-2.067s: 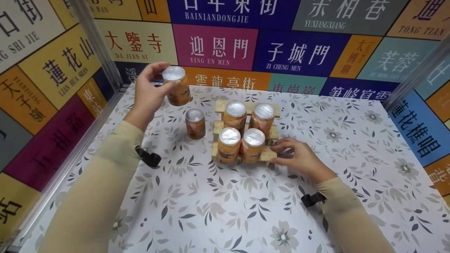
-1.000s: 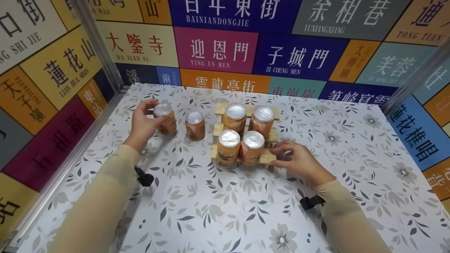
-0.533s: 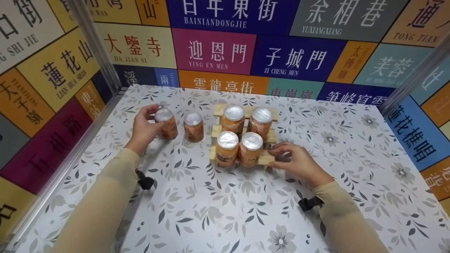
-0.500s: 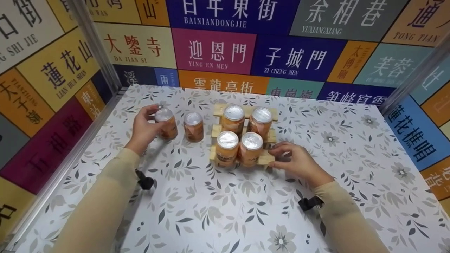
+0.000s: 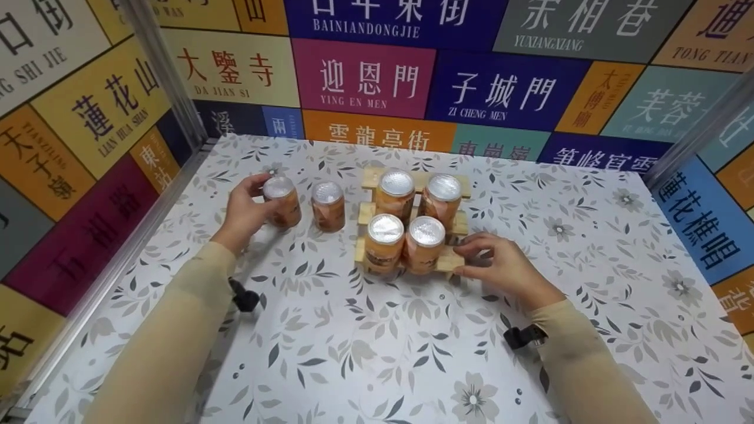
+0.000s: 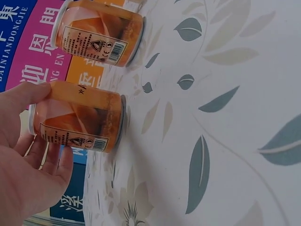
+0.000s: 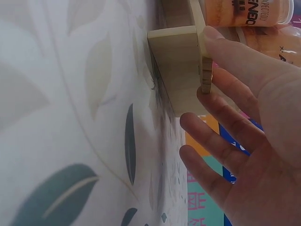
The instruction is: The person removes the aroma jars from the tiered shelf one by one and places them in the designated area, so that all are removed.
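Head view shows the left hand (image 5: 243, 211) curled, perhaps loosely, round the upright can (image 5: 287, 207) to its right, the right hand (image 5: 502, 265) pinching the wooden stand (image 5: 450, 261).

White floral-print tabletop (image 5: 330, 335) with a stepped wooden rack (image 5: 450, 261) and two orange cans (image 5: 328, 211).

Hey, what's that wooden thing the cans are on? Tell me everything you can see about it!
It's a small wooden stand, pale yellowish and bare-looking, with flat slats running side to side, one behind another, and wooden supports underneath. It stands upright on the flowery white tabletop. Four orange cans with silvery tops stand on it, two in front and two behind, hiding much of the wood. The person's right hand pinches the right end of its front slat.
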`<state>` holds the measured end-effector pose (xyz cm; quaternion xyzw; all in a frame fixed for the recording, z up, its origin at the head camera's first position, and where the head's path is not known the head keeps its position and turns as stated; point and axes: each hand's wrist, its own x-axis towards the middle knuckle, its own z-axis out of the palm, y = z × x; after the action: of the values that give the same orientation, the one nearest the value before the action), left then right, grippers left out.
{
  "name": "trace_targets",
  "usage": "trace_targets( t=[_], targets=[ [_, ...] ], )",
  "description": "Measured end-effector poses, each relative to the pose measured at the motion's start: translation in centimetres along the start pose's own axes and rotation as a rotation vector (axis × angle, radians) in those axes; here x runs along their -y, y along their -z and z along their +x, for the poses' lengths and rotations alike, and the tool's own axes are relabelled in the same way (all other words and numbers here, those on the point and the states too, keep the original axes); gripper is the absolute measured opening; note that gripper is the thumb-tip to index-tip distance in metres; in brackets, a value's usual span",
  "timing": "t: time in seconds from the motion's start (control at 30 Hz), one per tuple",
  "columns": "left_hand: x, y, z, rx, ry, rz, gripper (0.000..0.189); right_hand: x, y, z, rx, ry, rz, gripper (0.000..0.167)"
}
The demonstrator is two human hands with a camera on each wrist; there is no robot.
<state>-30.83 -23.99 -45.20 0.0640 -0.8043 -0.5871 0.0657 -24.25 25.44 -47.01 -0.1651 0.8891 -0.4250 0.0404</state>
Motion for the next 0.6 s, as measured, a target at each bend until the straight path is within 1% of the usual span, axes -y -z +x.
trace_targets(
  t=[0.13, 0.23, 0.33, 0.47, 0.6],
  targets=[
    [0.07, -0.03, -0.1, 0.017, -0.013, 0.035, 0.071, 0.02, -0.01, -0.1, 0.005, -0.027, 0.001, 0.04],
    [0.07, 0.01, -0.15, 0.025, -0.011, 0.046, 0.073, -0.02, -0.03, -0.17, 0.012, -0.05, 0.005, 0.041],
    [0.02, 0.11, -0.06, 0.018, -0.018, 0.071, 0.074, -0.02, -0.04, -0.23, 0.014, -0.057, 0.018, 0.042],
    [-0.36, 0.32, 0.12, -0.032, -0.052, 0.112, 0.074, -0.05, -0.01, -0.18, 0.009, -0.04, 0.031, 0.042],
    [-0.92, 0.09, -0.06, -0.089, -0.117, 0.132, 0.07, -0.2, 0.07, -0.24, 0.006, -0.021, 0.019, 0.042]
  ],
)
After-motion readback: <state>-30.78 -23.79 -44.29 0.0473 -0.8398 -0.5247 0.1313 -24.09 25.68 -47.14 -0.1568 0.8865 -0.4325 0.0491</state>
